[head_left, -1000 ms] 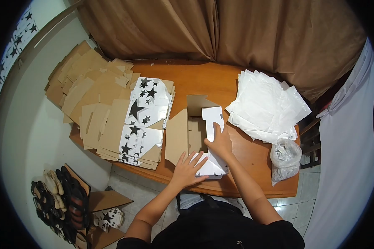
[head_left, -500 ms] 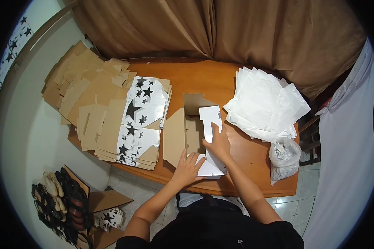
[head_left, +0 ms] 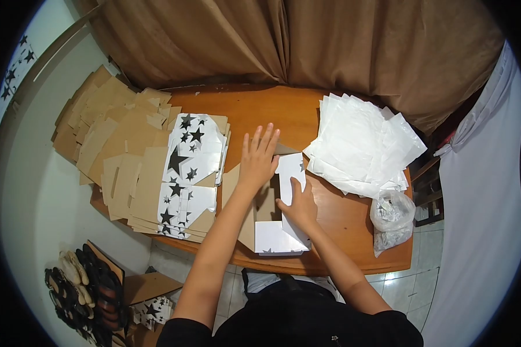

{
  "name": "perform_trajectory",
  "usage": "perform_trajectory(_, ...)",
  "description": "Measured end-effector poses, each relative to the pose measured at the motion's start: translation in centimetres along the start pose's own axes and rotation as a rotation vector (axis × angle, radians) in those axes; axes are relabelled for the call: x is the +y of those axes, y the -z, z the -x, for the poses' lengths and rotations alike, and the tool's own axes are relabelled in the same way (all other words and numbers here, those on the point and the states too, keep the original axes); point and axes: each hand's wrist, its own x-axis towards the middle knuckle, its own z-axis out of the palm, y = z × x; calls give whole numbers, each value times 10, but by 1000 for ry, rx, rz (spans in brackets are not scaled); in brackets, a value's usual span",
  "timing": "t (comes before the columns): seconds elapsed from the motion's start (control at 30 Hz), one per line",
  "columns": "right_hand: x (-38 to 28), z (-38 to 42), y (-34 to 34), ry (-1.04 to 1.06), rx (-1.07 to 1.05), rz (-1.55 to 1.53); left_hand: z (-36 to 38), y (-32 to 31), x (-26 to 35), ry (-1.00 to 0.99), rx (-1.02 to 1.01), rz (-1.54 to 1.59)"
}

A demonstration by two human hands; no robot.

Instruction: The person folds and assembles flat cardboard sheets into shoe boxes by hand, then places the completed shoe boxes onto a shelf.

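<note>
A partly folded cardboard box (head_left: 269, 236) stands open at the top near the table's front edge. Its outside is white with stars; the inside is plain brown. My left hand (head_left: 259, 161) reaches across to the box's far side, fingers spread, over the back flap, which it partly covers. My right hand (head_left: 299, 207) holds the right side of the box, its thumb by the inner edge of the folded white flap (head_left: 290, 168). The front white flap is folded inward, and a brown flap stands out at the left.
Flat star-printed cardboard sheets (head_left: 188, 168) and brown cardboard pieces (head_left: 113, 136) pile up at the left. White sheets (head_left: 359, 141) are stacked at the right, above a clear plastic bag (head_left: 392, 220). Shoes (head_left: 87, 289) lie on a rack at lower left.
My left hand has moved from the box's front flap to its far side, its fingers now stretched out. The right hand stays on the right side. The view has shifted slightly.
</note>
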Motion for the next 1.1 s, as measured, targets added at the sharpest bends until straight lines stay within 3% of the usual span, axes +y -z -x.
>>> perform_trajectory(0.17, 2, -1, -2, -36, -32, -15, 13, -9, -9, -110, -47, 21)
perform_trajectory(0.27, 3, 0, -3, -15, -4, -35, 45, -14, -12, -168, -209, 158)
perform_trajectory(0.37, 0, 0, 0, -27, -20, -64, 71, -28, -16, -143, -273, -117)
perform_trajectory(0.5, 0, 0, -2, -22, -14, -14, 70, -29, -12, -123, -351, -211)
perform_trajectory(0.8, -1, -2, 2, -27, -30, -41, 69, -32, -12, -177, -285, -185)
perform_trajectory(0.9, 2, -1, -1, -23, -29, -49, 61, -37, -8, -100, -249, -208)
perform_trajectory(1.1, -1, -2, 2, 14, -47, -16, 61, -44, -6, -261, -89, -200)
